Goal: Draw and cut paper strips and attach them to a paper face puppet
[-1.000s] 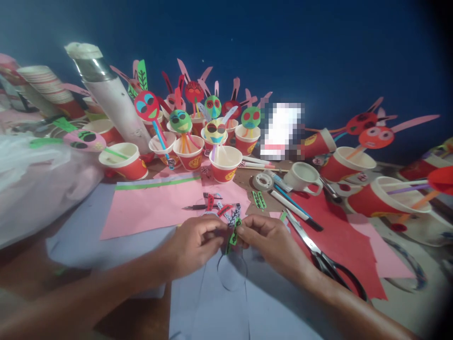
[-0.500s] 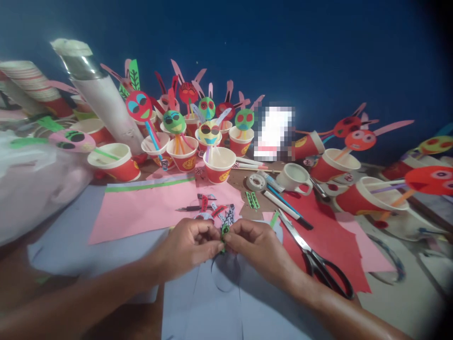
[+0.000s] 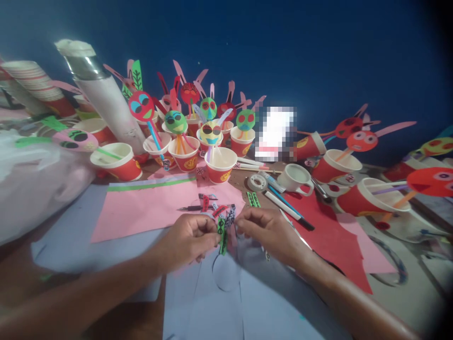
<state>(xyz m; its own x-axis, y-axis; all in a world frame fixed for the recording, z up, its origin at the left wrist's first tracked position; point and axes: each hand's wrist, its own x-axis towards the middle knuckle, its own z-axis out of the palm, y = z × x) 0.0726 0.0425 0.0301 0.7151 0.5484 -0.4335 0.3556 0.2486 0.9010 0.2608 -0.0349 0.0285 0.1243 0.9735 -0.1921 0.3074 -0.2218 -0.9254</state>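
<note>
My left hand [image 3: 198, 236] is closed, with thumb and fingertips pinching a green paper strip [image 3: 222, 235] that bears black drawings. The strip stands out beyond the fingertips, above the sheets on the table. Just right of it, my right hand [image 3: 260, 229] is apart from the strip, its thumb and fingers drawn together; whatever is between them is too small to make out. Behind the hands lie red paper pieces [image 3: 205, 203], a pen [image 3: 189, 208] and a patterned black-and-white piece [image 3: 230, 215]. Below the strip, a circle [image 3: 226, 278] is outlined on the pale sheet [image 3: 205, 302].
Several red paper cups [image 3: 220, 165] with paper-faced figures stand at the back, beside a tall flask [image 3: 106, 104]. To the right are a tape roll [image 3: 257, 182], a mug [image 3: 295, 178], markers [image 3: 290, 208] and red paper [image 3: 336, 241]. Pink paper [image 3: 148, 208] lies left.
My right hand has moved away to the right from the green strip, which now shows more in my left hand. My right hand and forearm now cover most of the scissors.
</note>
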